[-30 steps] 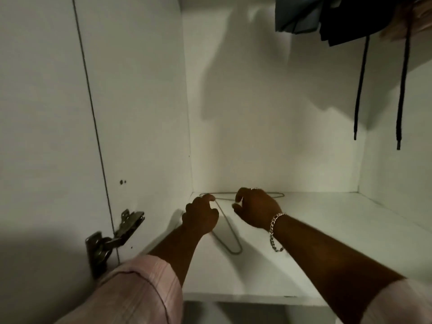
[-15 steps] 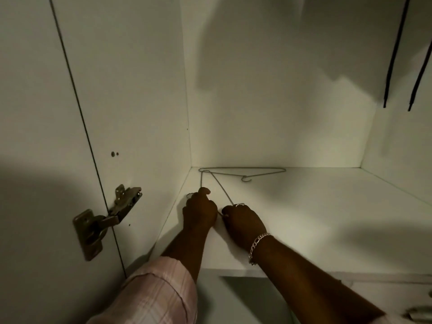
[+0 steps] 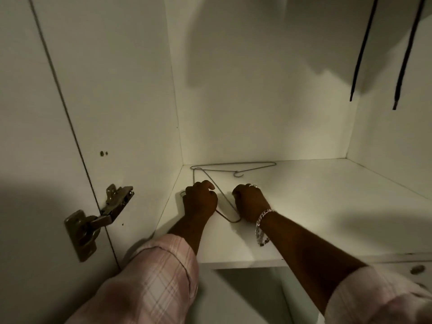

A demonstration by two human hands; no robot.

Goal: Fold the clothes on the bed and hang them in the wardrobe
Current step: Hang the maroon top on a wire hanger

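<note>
White wardrobe shelf [image 3: 304, 206] fills the view, its front edge nearest, a door hinge [image 3: 93, 220] at the left. On it both hands work at a wire hanger [image 3: 224, 202]. The left hand [image 3: 199, 202] is curled round the wire near the side wall; the right hand [image 3: 251, 202], braceleted, looks curled on the other arm, though its fingertips are hidden. A second wire hanger [image 3: 233, 165] lies flat behind, against the back wall, seemingly overlapping the first at the corner. Lifting the near one straight up and toward the edge should free it without dragging its neighbour. Two dark drawstrings [image 3: 360, 54] dangle overhead. No clothes to fold are in view.
</note>
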